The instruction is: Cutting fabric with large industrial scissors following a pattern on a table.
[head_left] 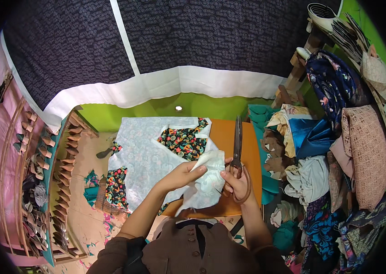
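Note:
A small cut piece of pale fabric point(210, 180) hangs between my hands above the table, its whitish side showing. My left hand point(180, 175) is closed on its left part, thumb on top. In my right hand point(236, 183) is a pair of large dark scissors point(237, 141), blades pointing away from me and a brown handle loop around the hand. The right thumb also touches the fabric's right edge. Beneath lies a wide sheet of fabric point(140, 157), pale side up, with black floral print showing on a folded-over part point(181, 142) and at its left edge.
The fabric covers much of an orange table point(247, 155). Racks of shoe lasts point(67, 160) stand at left. Heaped cloths point(307, 176) fill the right side, beside a patterned tan cushion-like bundle point(364, 155). A dark patterned curtain point(211, 36) hangs at the back. Scraps point(91, 194) litter the floor.

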A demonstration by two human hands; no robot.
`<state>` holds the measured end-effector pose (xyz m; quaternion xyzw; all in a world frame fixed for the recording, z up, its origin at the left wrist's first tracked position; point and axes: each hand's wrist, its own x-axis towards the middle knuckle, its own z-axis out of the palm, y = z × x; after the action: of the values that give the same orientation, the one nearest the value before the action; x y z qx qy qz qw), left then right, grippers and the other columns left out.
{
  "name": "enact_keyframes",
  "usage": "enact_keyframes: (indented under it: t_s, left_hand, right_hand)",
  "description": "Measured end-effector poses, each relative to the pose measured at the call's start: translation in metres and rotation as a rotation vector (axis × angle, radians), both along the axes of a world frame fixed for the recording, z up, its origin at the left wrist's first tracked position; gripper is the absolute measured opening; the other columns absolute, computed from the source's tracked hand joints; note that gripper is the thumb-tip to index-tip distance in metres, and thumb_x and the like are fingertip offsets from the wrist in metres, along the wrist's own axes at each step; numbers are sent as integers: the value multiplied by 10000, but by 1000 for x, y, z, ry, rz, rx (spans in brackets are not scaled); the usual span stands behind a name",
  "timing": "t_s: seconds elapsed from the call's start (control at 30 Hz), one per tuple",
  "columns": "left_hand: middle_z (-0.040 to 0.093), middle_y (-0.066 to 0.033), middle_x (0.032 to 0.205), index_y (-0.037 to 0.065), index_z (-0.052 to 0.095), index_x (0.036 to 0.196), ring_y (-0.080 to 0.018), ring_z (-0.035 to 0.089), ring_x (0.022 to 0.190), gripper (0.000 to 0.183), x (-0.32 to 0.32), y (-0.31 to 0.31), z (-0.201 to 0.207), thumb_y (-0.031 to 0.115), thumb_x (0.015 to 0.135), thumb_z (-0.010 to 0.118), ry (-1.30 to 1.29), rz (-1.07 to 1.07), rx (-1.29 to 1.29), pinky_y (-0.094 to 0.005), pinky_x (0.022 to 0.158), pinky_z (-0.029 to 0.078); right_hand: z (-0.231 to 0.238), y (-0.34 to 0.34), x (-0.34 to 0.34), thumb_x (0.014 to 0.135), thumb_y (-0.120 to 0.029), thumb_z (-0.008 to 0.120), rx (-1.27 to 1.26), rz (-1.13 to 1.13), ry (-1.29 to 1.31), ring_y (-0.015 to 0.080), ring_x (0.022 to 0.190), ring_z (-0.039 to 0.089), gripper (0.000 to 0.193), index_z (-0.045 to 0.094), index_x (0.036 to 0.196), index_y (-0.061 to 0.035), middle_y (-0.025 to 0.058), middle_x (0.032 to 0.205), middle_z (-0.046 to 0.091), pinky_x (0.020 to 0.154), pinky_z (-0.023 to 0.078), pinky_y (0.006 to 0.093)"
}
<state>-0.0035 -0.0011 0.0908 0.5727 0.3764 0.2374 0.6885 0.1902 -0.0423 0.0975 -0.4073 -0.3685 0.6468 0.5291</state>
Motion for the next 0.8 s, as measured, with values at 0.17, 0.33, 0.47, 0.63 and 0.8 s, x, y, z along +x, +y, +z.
enact_keyframes:
  t_s: [0.17,0.33,0.47,0.63,0.8]
  left_hand:
    - [546,28,817,47,559,1027,-54,482,718,323,-4,-7,11,248,784,627,22,-77,-36,-205,589,425]
    - [567,5,871,39,559,1024,-67,515,743,360,-2,-11,14,209,731,677,45,31,-41,-210,634,448]
    - [576,-5,872,53,538,1072,-82,519,756,386,-7,-4,17,215,742,656,48,136,-85,-234,657,435]
    - [578,-3,843,21,551,1013,-74,528,729,319,-18,5,11,174,748,642,-11,323,-43,-224,632,433]
    - [566,-29,901,15,495,1068,-92,528,776,387,-22,11,12,167,745,644,-54,407,-27,-235,677,433]
  right_hand:
    - [-3,-4,2,755,-55,606,25,-47,-19,31,417,360,355,432,1061,-4,10,671,469,361,271,180]
    - [-10,-7,12,807,-133,553,53,70,-5,37,497,397,379,400,1127,-1,10,761,463,419,316,182]
    - [-27,-16,32,841,-338,478,-133,310,140,56,691,414,527,337,1216,4,13,854,427,587,352,176]
    - [-25,-35,40,763,-566,470,136,504,-126,77,741,390,810,255,1289,11,2,888,388,658,328,187]
    - [-35,-39,53,869,-167,435,67,651,-262,64,777,376,469,285,1288,-18,0,870,385,707,333,166]
